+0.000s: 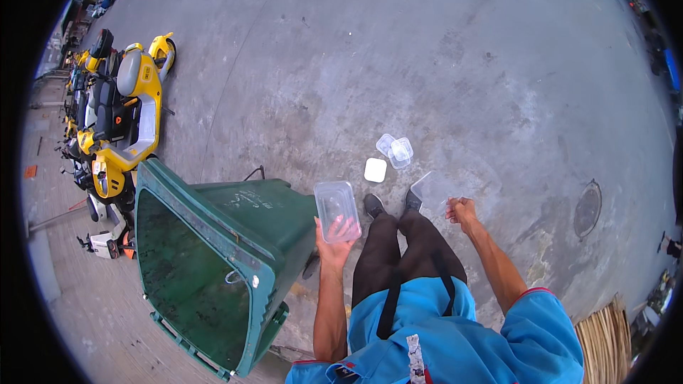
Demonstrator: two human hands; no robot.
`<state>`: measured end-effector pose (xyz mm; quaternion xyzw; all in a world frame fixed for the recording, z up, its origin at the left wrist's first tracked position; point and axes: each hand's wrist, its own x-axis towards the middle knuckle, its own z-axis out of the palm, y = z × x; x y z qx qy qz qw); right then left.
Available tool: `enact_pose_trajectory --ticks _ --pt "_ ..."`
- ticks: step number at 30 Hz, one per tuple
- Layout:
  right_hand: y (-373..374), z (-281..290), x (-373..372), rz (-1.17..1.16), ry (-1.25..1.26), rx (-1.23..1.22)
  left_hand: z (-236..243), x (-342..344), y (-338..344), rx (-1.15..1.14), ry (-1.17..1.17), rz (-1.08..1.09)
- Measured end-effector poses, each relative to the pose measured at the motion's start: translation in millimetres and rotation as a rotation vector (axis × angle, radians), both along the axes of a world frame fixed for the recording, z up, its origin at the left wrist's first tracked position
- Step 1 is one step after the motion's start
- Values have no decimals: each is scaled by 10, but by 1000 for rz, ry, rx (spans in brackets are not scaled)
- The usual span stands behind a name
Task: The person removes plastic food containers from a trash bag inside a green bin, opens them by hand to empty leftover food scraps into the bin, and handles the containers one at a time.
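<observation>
My left hand (331,247) holds a clear rectangular plastic food container (334,203), its fingers showing through the see-through plastic. To the right, my right hand (462,212) pinches a thin clear plastic lid (431,188) at its edge, out in front of my right shoe. The container and lid are apart, one on each side of my legs. On the ground ahead of my shoes lies a white square box or lid (375,170). Just beyond it are several clear plastic pieces (400,152), partly overlapping; whether they are tubs or lids I cannot tell.
Close by my left arm stands a large green wheeled bin (245,203), its wide mouth facing left. Yellow scooters (146,103) are parked in a row behind it. A round manhole cover (588,208) lies in the concrete at right. A bundle of straw-like stalks (605,338) is at lower right.
</observation>
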<state>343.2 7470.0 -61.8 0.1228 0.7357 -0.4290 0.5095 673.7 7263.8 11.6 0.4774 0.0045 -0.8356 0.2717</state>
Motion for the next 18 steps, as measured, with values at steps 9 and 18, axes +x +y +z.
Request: enact_pose_trajectory --ticks 9,18 --pt "-453 -1360 85 151 115 87 -1099 181 -156 32 -84 -82" --pt "-824 -3370 -95 59 13 -90 -2485 -8 -360 -81 -12 64"
